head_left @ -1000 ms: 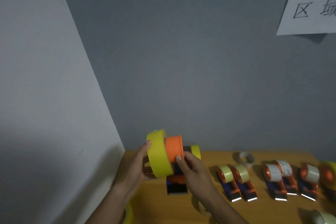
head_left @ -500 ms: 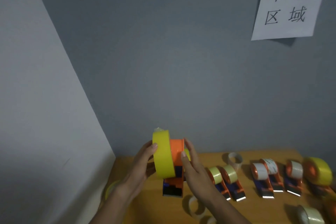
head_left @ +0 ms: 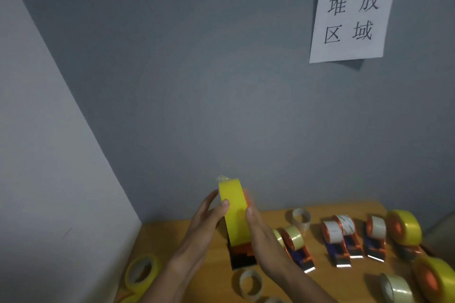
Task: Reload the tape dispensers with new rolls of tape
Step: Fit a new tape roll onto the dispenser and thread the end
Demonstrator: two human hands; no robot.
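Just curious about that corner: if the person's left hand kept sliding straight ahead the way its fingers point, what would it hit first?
Probably the grey wall. The left hand points up and away beside the yellow tape roll, which it already touches. Nothing else shows ahead, though depth is hard to judge.

bare forearms [head_left: 177,268], no sleeves.

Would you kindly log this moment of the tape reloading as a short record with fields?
Left hand: fingers straight, thumb on the yellow roll
Right hand: flat against the roll's other side
Roll: upright on the dispenser between both hands
Dispenser: stands on the wooden table
Loaded dispensers: row to the right
Loose rolls: one near the left edge
Wall: paper sign
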